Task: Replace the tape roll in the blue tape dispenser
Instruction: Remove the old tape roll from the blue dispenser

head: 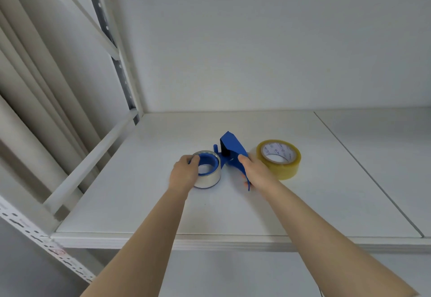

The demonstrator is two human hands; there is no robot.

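The blue tape dispenser lies on its side on the white shelf. On its blue hub sits a nearly used-up clear roll. My left hand grips that roll from the left, fingers curled over its rim. My right hand holds the dispenser's blue handle, thumb on top. A full yellowish tape roll lies flat just right of my right hand.
The shelf's front edge runs below my forearms. A white metal upright and a cross rail stand at the left. A seam splits the shelf board on the right; the back wall is close behind.
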